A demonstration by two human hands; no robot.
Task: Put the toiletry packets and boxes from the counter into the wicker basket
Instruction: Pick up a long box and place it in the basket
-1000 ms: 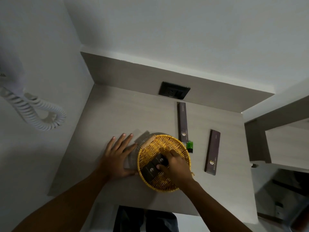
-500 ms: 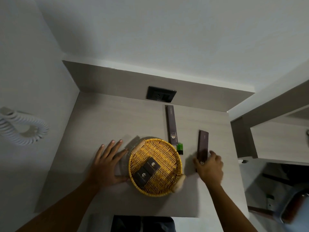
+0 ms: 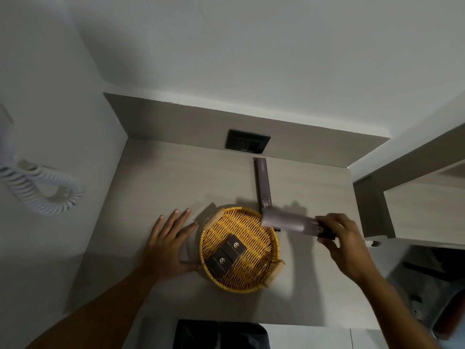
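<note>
A round wicker basket (image 3: 264,270) stands near the counter's front edge with two dark boxes (image 3: 227,255) lying in it. My left hand (image 3: 167,245) rests flat on the counter, fingers spread, touching the basket's left rim. My right hand (image 3: 344,244) grips one end of a long dark packet (image 3: 286,220), blurred, held level above the basket's right rim. A second long dark packet (image 3: 262,183) lies on the counter behind the basket, pointing toward the back wall.
A black wall socket (image 3: 247,143) sits in the grey backsplash. A white coiled cord (image 3: 42,195) hangs on the left wall. A grey cabinet or ledge (image 3: 412,197) rises at the right. The counter (image 3: 163,182) is bounded by walls at left and back.
My right hand has lifted the long packet off the counter at the right and carried it leftward over the basket's rim. My left hand stayed beside the basket.
</note>
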